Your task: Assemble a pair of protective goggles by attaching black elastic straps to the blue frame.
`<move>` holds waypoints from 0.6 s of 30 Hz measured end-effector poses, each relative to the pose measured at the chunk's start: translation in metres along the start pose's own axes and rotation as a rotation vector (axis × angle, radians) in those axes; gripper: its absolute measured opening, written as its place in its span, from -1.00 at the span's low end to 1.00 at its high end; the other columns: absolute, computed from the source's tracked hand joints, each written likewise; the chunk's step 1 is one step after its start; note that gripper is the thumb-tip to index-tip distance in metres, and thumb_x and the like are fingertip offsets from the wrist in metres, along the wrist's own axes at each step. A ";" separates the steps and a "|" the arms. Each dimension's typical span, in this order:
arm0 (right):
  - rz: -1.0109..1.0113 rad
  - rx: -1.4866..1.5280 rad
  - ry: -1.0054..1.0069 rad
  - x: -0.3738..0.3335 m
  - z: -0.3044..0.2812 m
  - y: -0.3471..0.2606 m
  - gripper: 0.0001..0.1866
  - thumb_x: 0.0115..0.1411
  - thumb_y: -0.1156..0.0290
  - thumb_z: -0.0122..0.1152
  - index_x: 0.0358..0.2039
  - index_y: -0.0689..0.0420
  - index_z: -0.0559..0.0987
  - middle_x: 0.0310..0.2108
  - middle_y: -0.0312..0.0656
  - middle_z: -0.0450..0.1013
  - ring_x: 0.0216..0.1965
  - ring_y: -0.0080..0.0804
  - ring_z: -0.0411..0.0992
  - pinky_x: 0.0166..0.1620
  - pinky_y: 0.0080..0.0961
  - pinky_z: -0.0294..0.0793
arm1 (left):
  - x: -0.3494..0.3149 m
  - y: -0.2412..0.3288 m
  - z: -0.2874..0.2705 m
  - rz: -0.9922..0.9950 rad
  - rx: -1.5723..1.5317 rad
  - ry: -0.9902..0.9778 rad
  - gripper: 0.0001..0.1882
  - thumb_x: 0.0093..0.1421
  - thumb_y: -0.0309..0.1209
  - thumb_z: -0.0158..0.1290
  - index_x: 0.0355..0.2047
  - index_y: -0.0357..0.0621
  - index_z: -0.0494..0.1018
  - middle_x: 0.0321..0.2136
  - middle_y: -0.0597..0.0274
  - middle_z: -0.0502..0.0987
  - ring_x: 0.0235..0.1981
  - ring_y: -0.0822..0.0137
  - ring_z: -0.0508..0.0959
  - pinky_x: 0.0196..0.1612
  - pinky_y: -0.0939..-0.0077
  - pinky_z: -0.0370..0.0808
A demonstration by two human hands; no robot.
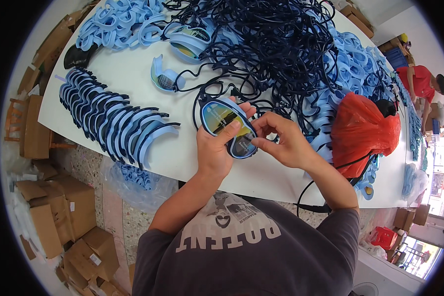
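My left hand (214, 150) holds a pair of swim goggles (215, 117) with yellow-green mirrored lenses and a dark blue and light blue frame. Its thumb lies across the middle of the lenses and its fingers are behind. The thumb and index finger of my right hand (287, 142) close on the frame's right edge; the exact spot they grip is partly hidden. Just beyond lie a light blue lens piece (164, 79) and another pair of goggles (190, 42), close to a tangled heap of dark straps (276, 42).
On the left of the white table (197, 172) runs a curved row of stacked goggle frames (111, 116). Light blue gaskets (118, 22) pile up at the far left. A red plastic bag (362, 133) stands at right. Cardboard boxes (59, 209) sit beside the table; a person in red (422, 84) is beyond.
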State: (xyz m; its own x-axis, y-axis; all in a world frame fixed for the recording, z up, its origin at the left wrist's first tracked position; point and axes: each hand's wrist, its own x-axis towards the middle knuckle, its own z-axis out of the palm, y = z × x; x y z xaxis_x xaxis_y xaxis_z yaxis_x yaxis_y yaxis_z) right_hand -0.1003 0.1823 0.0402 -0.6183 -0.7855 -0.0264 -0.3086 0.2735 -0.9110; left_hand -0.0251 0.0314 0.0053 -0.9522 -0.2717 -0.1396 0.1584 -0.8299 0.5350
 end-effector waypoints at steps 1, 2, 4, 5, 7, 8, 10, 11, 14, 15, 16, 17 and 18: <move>-0.024 -0.048 0.023 0.001 0.003 0.000 -0.77 0.02 0.58 0.22 -0.27 0.27 0.46 -0.40 -0.19 0.40 -0.41 -0.43 0.42 -0.31 -0.52 0.42 | 0.001 -0.001 0.000 0.027 0.020 0.010 -0.46 0.10 -0.61 0.03 0.09 -0.42 0.15 -0.11 -0.13 0.45 0.00 0.04 0.45 0.08 0.21 0.40; -0.059 -0.082 0.059 -0.001 0.006 -0.001 -0.78 0.02 0.58 0.22 -0.28 0.27 0.45 -0.41 -0.18 0.39 -0.42 -0.41 0.42 -0.32 -0.51 0.42 | 0.002 -0.002 -0.001 0.055 0.040 0.019 -0.46 0.09 -0.62 0.04 0.09 -0.43 0.15 -0.12 -0.13 0.46 -0.01 0.04 0.46 0.08 0.21 0.41; -0.136 -0.146 0.122 -0.003 0.012 -0.001 -0.79 0.02 0.58 0.21 -0.30 0.26 0.44 -0.44 -0.15 0.37 -0.44 -0.36 0.41 -0.35 -0.48 0.41 | 0.003 -0.004 -0.003 0.071 0.047 0.005 -0.45 0.10 -0.62 0.03 0.10 -0.42 0.14 -0.13 -0.13 0.46 -0.01 0.00 0.46 0.08 0.18 0.40; -0.135 -0.169 0.122 -0.002 0.014 0.000 -0.78 0.02 0.59 0.22 -0.29 0.26 0.43 -0.44 -0.16 0.37 -0.43 -0.38 0.41 -0.33 -0.50 0.40 | 0.004 -0.005 -0.004 0.078 0.051 -0.002 -0.45 0.10 -0.61 0.03 0.11 -0.41 0.13 -0.13 -0.14 0.47 -0.01 -0.03 0.46 0.08 0.16 0.40; -0.134 -0.224 0.139 -0.002 0.016 0.003 -0.75 0.02 0.60 0.23 -0.27 0.25 0.43 -0.43 -0.18 0.37 -0.42 -0.42 0.39 -0.29 -0.53 0.39 | 0.008 -0.004 -0.006 0.050 0.066 0.001 -0.46 0.09 -0.60 0.03 0.09 -0.40 0.17 -0.16 -0.12 0.48 -0.05 0.02 0.49 0.05 0.20 0.42; -0.132 -0.221 0.114 0.000 0.017 0.005 -0.77 0.06 0.54 0.22 -0.28 0.26 0.41 -0.44 -0.16 0.37 -0.44 -0.36 0.41 -0.33 -0.49 0.41 | 0.008 -0.002 -0.009 0.024 0.074 0.002 -0.47 0.08 -0.60 0.03 0.08 -0.40 0.18 -0.16 -0.11 0.48 -0.06 0.04 0.49 0.05 0.21 0.42; -0.019 -0.228 0.016 0.007 0.011 0.004 -0.75 0.09 0.45 0.20 -0.27 0.27 0.40 -0.43 -0.10 0.39 -0.42 -0.26 0.45 -0.38 -0.42 0.41 | 0.006 -0.004 -0.012 -0.020 0.091 0.027 -0.50 0.06 -0.58 0.02 0.05 -0.39 0.22 -0.23 -0.04 0.52 -0.15 0.15 0.53 -0.03 0.30 0.47; 0.037 -0.230 -0.032 0.009 0.009 0.004 -0.74 0.10 0.41 0.20 -0.27 0.28 0.39 -0.43 -0.08 0.40 -0.42 -0.21 0.47 -0.40 -0.38 0.41 | 0.006 -0.004 -0.011 -0.031 0.101 0.037 -0.50 0.06 -0.59 0.00 0.05 -0.39 0.23 -0.24 -0.03 0.52 -0.16 0.16 0.54 -0.03 0.32 0.47; -0.133 -0.462 0.060 0.009 0.015 0.002 -0.76 0.12 0.39 0.17 -0.33 0.32 0.41 -0.47 -0.06 0.37 -0.46 -0.12 0.43 -0.44 -0.30 0.40 | 0.006 -0.003 -0.005 -0.039 0.106 0.081 -0.51 0.03 -0.60 -0.05 0.03 -0.39 0.24 -0.28 -0.02 0.53 -0.18 0.18 0.54 -0.05 0.35 0.47; -0.183 -0.549 0.091 0.008 0.018 0.001 -0.77 0.11 0.41 0.17 -0.34 0.32 0.42 -0.48 -0.07 0.37 -0.47 -0.11 0.43 -0.45 -0.29 0.40 | 0.005 -0.004 -0.003 -0.029 0.088 0.101 -0.52 0.02 -0.61 -0.08 0.02 -0.39 0.24 -0.29 -0.01 0.53 -0.19 0.18 0.54 -0.05 0.36 0.46; -0.199 -0.560 0.111 0.008 0.020 0.001 -0.78 0.11 0.42 0.17 -0.34 0.32 0.43 -0.49 -0.07 0.36 -0.48 -0.11 0.42 -0.46 -0.29 0.40 | 0.005 -0.006 -0.002 -0.019 0.071 0.120 -0.52 0.02 -0.61 -0.10 0.01 -0.40 0.25 -0.31 0.00 0.53 -0.20 0.18 0.54 -0.05 0.37 0.46; -0.216 -0.570 0.130 0.009 0.023 0.000 -0.79 0.10 0.44 0.16 -0.33 0.33 0.44 -0.50 -0.07 0.35 -0.49 -0.12 0.41 -0.47 -0.28 0.39 | 0.006 -0.008 -0.002 0.005 0.058 0.133 -0.56 0.00 -0.61 -0.12 -0.03 -0.40 0.27 -0.33 0.02 0.53 -0.21 0.18 0.54 -0.06 0.37 0.46; -0.231 -0.579 0.150 0.008 0.026 0.001 -0.80 0.10 0.45 0.16 -0.33 0.33 0.45 -0.51 -0.07 0.34 -0.50 -0.12 0.41 -0.48 -0.28 0.39 | 0.006 -0.010 -0.002 0.028 0.047 0.146 -0.59 -0.01 -0.61 -0.14 -0.08 -0.40 0.30 -0.35 0.04 0.53 -0.23 0.19 0.54 -0.07 0.38 0.46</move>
State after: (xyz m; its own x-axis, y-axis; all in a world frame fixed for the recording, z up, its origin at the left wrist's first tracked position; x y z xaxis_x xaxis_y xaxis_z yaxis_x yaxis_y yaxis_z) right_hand -0.0869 0.1618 0.0285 -0.5708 -0.7852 0.2403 -0.7604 0.3950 -0.5155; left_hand -0.0316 0.0375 -0.0028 -0.8989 -0.3650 -0.2424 0.1683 -0.7984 0.5781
